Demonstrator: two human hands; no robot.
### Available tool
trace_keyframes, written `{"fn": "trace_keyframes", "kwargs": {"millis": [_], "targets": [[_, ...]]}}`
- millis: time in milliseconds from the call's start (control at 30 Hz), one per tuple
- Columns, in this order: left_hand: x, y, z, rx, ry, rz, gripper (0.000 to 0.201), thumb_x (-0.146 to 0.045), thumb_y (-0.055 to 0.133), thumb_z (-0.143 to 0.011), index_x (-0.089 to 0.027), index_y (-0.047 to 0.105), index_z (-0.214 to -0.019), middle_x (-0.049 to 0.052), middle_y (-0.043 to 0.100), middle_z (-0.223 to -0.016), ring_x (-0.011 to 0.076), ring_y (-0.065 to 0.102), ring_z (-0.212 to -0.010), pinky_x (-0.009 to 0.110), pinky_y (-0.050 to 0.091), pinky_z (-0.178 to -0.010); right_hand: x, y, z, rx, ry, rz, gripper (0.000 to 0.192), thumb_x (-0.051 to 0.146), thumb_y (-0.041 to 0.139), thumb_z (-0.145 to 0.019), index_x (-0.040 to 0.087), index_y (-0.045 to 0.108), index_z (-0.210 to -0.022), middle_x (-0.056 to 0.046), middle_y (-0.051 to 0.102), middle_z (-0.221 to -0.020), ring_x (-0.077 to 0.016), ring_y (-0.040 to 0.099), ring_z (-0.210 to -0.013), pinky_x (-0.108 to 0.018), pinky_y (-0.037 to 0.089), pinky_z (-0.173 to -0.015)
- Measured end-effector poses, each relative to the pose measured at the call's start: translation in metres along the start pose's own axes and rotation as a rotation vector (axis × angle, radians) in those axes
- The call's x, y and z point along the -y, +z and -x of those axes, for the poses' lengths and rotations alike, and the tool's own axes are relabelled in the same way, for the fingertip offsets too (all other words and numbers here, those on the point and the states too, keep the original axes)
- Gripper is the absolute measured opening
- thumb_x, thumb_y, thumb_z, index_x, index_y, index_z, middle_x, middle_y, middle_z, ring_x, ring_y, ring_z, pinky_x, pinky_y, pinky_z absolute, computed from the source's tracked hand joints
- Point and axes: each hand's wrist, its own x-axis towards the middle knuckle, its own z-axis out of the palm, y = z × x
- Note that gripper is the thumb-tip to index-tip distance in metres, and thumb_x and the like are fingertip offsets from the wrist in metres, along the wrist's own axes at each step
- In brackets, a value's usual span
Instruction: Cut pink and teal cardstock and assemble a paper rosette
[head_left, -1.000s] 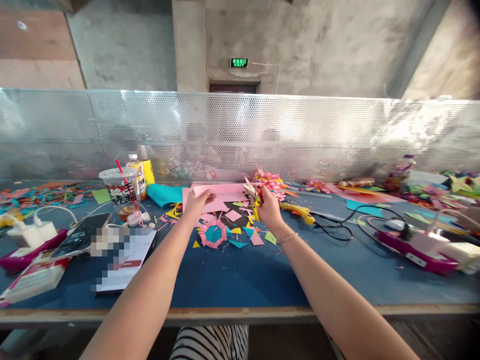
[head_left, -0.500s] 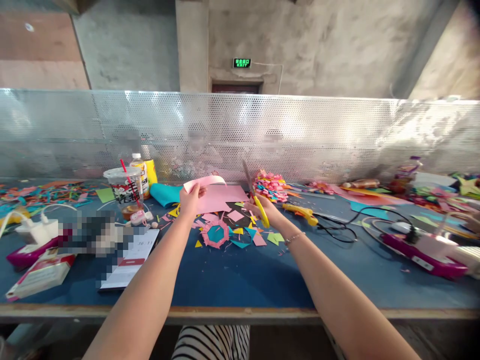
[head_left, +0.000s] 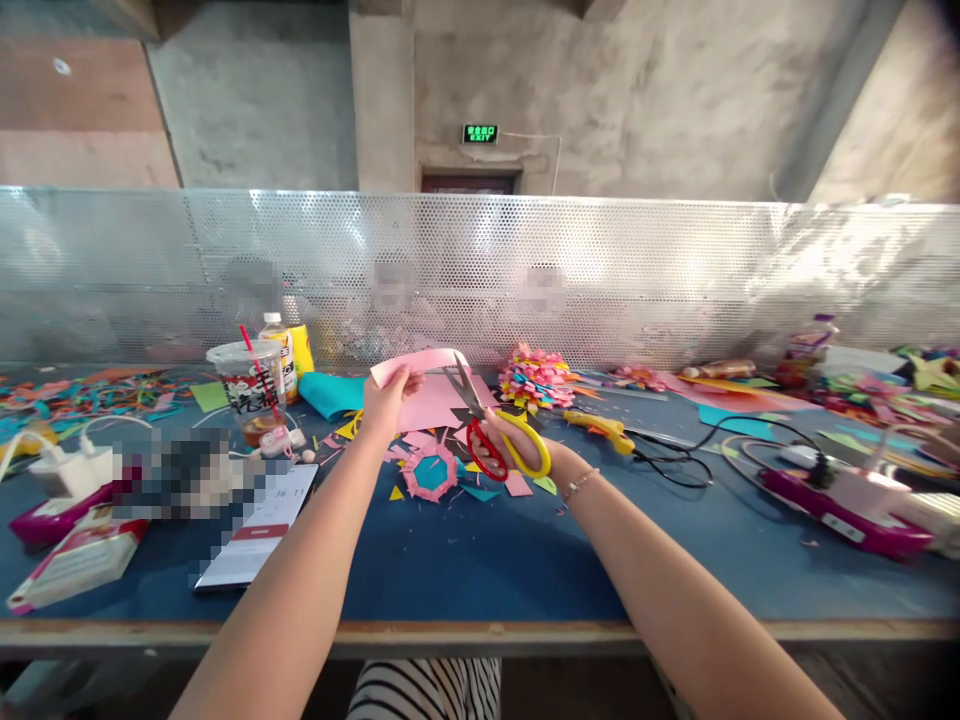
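My left hand pinches a pink paper strip that curves away to the right. In my right hand are scissors with one yellow and one red handle. Their blades stand apart, around or right beside the strip's far end; I cannot tell if they touch it. Beneath my hands lies a larger pink paper sheet. Closer to me on the table is a pink paper ring with a blue centre, among small coloured paper scraps.
Behind the scissors stands a pile of pink paper pieces. A yellow glue gun with a black cord lies at right. To the left are a plastic cup, a bottle and a phone. A perforated metal screen borders the table.
My right hand has turned and swung the scissors left, bringing the opened blades to the strip's end. My left hand keeps hold of the strip, nearly unmoved.
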Motion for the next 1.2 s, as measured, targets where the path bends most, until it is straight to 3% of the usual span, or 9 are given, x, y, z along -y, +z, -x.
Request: {"fn": "trace_keyframes", "kwargs": {"millis": [233,600,767,1200], "targets": [[0.003,0.004,0.006,0.07,-0.056,-0.007,0.026,-0.026,0.072,-0.058,-0.01,0.058,-0.073,0.005,0.066,-0.061,0.015,0.064,-0.057,0.027,0.051,-0.059,-0.008,0.0,-0.013,-0.083,-0.114,-0.107,0.045,0.062,0.038,-0.08,0.018,0.041,-0.069,0.004,0.039,-0.053,-0.007,0.035,-0.039,-0.02,0.029,-0.036],[0.002,0.004,0.006,0.064,-0.053,-0.025,0.026,-0.025,0.072,-0.058,-0.01,0.059,-0.074,0.006,0.066,-0.061,0.0145,0.063,-0.055,0.025,0.051,-0.057,-0.006,0.002,-0.018,-0.275,-0.077,-0.031,0.052,0.07,0.041,-0.072,0.019,0.037,-0.063,0.005,0.035,-0.047,-0.006,0.03,-0.036,-0.019,0.024,-0.033],[0.003,0.005,0.007,0.075,-0.057,-0.028,0.025,-0.025,0.071,-0.059,-0.01,0.059,-0.074,0.006,0.066,-0.062,0.0148,0.063,-0.056,0.026,0.051,-0.057,-0.006,0.004,-0.02,-0.323,-0.144,-0.075,0.051,0.068,0.045,-0.072,0.019,0.033,-0.062,0.007,0.033,-0.048,-0.0053,0.027,-0.036,-0.018,0.023,-0.032],[0.001,0.006,0.009,0.099,-0.064,-0.058,0.026,-0.027,0.07,-0.06,-0.01,0.058,-0.076,0.007,0.066,-0.064,0.0149,0.064,-0.058,0.027,0.052,-0.06,-0.012,0.009,-0.024,-0.529,-0.168,0.172,0.053,0.069,0.035,-0.076,0.02,0.035,-0.055,0.005,0.036,-0.036,-0.0063,0.033,-0.028,-0.019,0.027,-0.028]]}}
